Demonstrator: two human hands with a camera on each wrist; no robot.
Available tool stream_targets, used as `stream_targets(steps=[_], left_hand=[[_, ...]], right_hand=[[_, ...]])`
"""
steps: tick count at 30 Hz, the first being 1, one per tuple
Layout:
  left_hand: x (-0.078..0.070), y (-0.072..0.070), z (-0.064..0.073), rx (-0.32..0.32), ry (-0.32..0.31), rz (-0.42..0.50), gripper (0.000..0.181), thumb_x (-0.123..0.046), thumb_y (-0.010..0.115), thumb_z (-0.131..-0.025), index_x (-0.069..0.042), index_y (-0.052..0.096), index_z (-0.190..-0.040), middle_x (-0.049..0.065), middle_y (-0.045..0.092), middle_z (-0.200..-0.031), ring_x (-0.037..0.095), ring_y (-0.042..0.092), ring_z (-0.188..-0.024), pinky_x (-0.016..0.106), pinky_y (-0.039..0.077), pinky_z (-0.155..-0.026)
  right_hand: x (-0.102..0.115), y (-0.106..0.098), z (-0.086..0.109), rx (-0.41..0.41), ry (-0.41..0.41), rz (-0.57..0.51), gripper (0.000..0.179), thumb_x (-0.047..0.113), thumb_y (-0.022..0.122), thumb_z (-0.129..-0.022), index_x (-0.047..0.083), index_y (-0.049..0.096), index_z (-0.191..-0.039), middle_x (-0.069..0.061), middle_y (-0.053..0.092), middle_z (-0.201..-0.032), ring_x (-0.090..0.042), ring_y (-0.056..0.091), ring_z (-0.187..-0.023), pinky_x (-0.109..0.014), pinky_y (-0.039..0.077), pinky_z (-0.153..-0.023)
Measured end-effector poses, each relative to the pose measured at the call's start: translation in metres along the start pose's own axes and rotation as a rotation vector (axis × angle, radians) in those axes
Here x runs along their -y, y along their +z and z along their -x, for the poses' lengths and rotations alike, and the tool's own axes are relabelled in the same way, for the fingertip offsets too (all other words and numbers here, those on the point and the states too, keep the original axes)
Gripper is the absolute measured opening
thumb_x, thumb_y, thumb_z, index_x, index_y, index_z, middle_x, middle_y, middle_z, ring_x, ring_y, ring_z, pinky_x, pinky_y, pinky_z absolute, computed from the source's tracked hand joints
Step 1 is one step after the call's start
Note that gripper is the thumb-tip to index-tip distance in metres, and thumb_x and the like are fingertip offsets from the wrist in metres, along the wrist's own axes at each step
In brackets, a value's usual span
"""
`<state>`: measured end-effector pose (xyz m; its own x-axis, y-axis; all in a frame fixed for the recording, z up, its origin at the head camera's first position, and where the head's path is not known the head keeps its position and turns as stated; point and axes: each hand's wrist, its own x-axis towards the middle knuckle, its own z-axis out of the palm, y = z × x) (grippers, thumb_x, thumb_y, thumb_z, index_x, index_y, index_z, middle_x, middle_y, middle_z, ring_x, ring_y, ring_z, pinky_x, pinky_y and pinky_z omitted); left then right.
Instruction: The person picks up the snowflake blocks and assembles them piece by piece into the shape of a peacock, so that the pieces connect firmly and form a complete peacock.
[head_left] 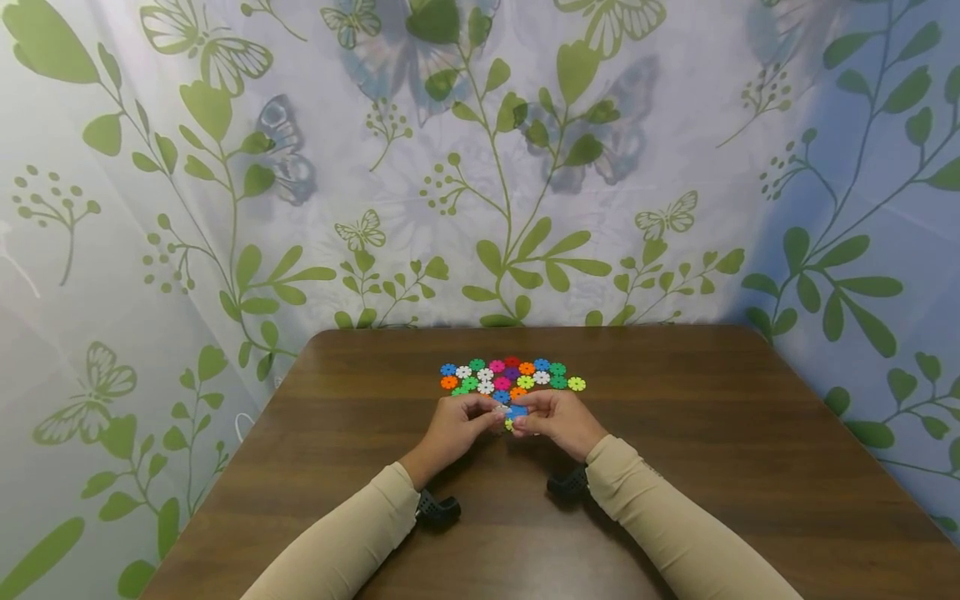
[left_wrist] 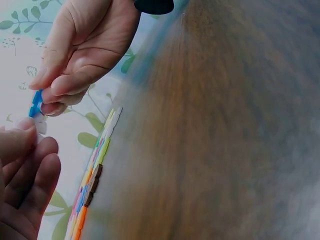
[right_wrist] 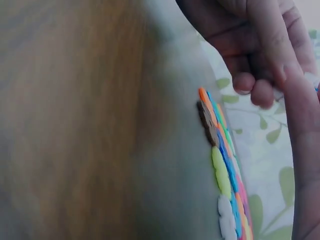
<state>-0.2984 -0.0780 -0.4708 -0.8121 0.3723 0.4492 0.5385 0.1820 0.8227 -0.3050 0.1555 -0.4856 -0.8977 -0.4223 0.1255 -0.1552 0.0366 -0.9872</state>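
My left hand (head_left: pixel 450 429) and right hand (head_left: pixel 562 421) meet above the table in front of a group of flower-shaped plastic discs. In the left wrist view, the right fingers pinch a blue disc (left_wrist: pixel 35 104). Just below it, the left thumb and fingers pinch a white disc (left_wrist: pixel 40 125). Edge to edge, the two discs overlap between the fingertips in that view. In the right wrist view, the held pieces are mostly hidden behind fingers at the right border.
Several multicoloured flower discs (head_left: pixel 502 383) lie flat in rows just beyond the hands. Both wrist views show them edge-on, including a brown disc (left_wrist: pixel 93 185). The wooden table (head_left: pixel 360 367) reaches a leaf-patterned curtain (head_left: pixel 420 275) at its far edge.
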Motion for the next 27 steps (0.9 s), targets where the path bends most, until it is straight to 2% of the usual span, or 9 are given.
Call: stream_targets(steps=[2,5,9,11,14,17,20,22,27], left_hand=[[0.008,0.001,-0.001,-0.03,-0.007,-0.018,0.006,0.004,0.076,-0.095,0.008,0.076,-0.1,0.02,0.075,-0.09,0.041,0.07,-0.078,0.027,0.059,-0.071],[0.025,0.0,-0.003,-0.093,-0.036,-0.024,0.007,0.0,0.077,-0.096,0.004,0.076,-0.102,0.015,0.075,-0.092,0.035,0.068,-0.078,0.025,0.057,-0.071],[0.04,-0.005,-0.005,-0.151,-0.082,0.063,0.009,-0.006,0.076,-0.098,0.001,0.075,-0.104,0.014,0.074,-0.096,0.035,0.069,-0.085,0.026,0.058,-0.075],[0.044,-0.008,-0.005,-0.16,-0.094,0.106,0.01,-0.009,0.075,-0.1,-0.001,0.074,-0.105,0.014,0.074,-0.097,0.036,0.07,-0.089,0.028,0.059,-0.078],[0.047,-0.011,-0.006,-0.163,-0.1,0.126,0.012,-0.013,0.075,-0.101,-0.003,0.074,-0.106,0.012,0.074,-0.098,0.035,0.072,-0.092,0.03,0.059,-0.081],[0.047,-0.012,-0.006,-0.156,-0.098,0.106,0.01,-0.013,0.076,-0.1,-0.004,0.074,-0.106,0.008,0.074,-0.097,0.031,0.071,-0.091,0.03,0.059,-0.08],[0.046,-0.011,-0.005,-0.143,-0.103,0.085,0.01,-0.013,0.076,-0.1,-0.006,0.074,-0.107,0.005,0.073,-0.097,0.027,0.069,-0.09,0.029,0.058,-0.078],[0.045,-0.011,-0.004,-0.129,-0.108,0.072,0.011,-0.014,0.076,-0.1,-0.006,0.075,-0.108,0.003,0.073,-0.097,0.024,0.068,-0.089,0.029,0.057,-0.077],[0.045,-0.011,-0.003,-0.105,-0.123,0.054,0.015,-0.02,0.077,-0.101,-0.008,0.077,-0.11,0.002,0.073,-0.097,0.021,0.066,-0.086,0.028,0.056,-0.074]], right_hand=[[0.0,-0.003,0.0,-0.01,-0.012,0.053,0.047,0.004,0.076,-0.098,-0.014,0.059,-0.138,-0.019,0.072,-0.106,-0.033,0.075,-0.094,-0.045,0.06,-0.086],[0.0,-0.009,0.0,-0.082,-0.035,0.167,0.05,0.013,0.078,-0.099,-0.01,0.06,-0.14,-0.015,0.071,-0.108,-0.032,0.072,-0.093,-0.042,0.061,-0.081],[0.001,-0.022,0.003,-0.245,-0.043,0.363,0.037,0.014,0.079,-0.098,-0.005,0.07,-0.128,-0.011,0.073,-0.106,-0.032,0.067,-0.088,-0.038,0.06,-0.073],[0.002,-0.027,0.004,-0.276,-0.022,0.447,0.028,0.011,0.081,-0.096,-0.003,0.075,-0.12,-0.009,0.074,-0.104,-0.031,0.067,-0.088,-0.038,0.059,-0.073],[0.003,-0.031,0.005,-0.222,-0.016,0.555,0.02,0.01,0.083,-0.093,0.002,0.078,-0.11,-0.006,0.074,-0.102,-0.026,0.068,-0.09,-0.038,0.057,-0.077],[0.002,-0.031,0.005,-0.095,-0.058,0.63,0.017,0.01,0.084,-0.092,0.005,0.078,-0.107,-0.006,0.074,-0.104,-0.024,0.068,-0.091,-0.042,0.058,-0.079],[0.0,-0.028,0.005,-0.011,-0.111,0.7,0.014,0.009,0.083,-0.093,0.008,0.08,-0.106,-0.004,0.074,-0.105,-0.023,0.068,-0.09,-0.045,0.059,-0.081],[-0.001,-0.026,0.005,0.001,-0.124,0.734,0.014,0.006,0.083,-0.092,0.008,0.08,-0.106,-0.003,0.074,-0.103,-0.023,0.068,-0.09,-0.046,0.059,-0.082],[-0.001,-0.021,0.006,-0.03,-0.075,0.748,0.013,0.005,0.084,-0.091,0.009,0.082,-0.104,-0.001,0.072,-0.099,-0.02,0.067,-0.088,-0.042,0.058,-0.082]])
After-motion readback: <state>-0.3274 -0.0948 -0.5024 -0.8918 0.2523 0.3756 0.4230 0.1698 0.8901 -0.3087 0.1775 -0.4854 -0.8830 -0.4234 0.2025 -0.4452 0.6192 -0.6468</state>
